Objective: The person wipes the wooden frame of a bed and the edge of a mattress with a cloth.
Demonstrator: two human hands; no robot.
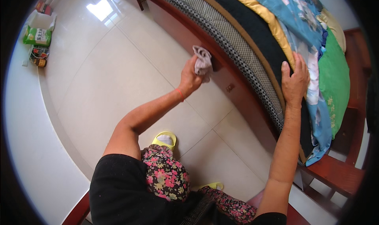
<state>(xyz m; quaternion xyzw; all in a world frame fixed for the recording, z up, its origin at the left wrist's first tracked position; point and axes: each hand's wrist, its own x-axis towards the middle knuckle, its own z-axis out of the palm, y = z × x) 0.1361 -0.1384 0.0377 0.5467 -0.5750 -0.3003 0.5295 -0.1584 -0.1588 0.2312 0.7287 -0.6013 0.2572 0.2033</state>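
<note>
My left hand (pixel 189 78) is closed around a bunched greyish cloth (pixel 202 62). It is held close beside the reddish-brown wooden side panel (pixel 174 25) of a bed; whether the cloth touches the wood I cannot tell. On top of the bed, my right hand (pixel 296 84) rests with its thumb apart from the fingers. Under and around it are a black cover (pixel 266 32) with a brown border and the yellow satin edge (pixel 276 29) of a blue floral quilt (pixel 306 14). Below the black cover shows the patterned grey side of the mattress (pixel 251 51).
A green embroidered fabric piece (pixel 334 77) lies beyond the quilt, near a reddish wooden bed frame (pixel 334 171). Glossy floor tiles (pixel 118 77) stretch left to a white wall (pixel 29 121). Packaged goods, including a green bag (pixel 37 36), stand along it. Yellow slippers (pixel 165 139) are on my feet.
</note>
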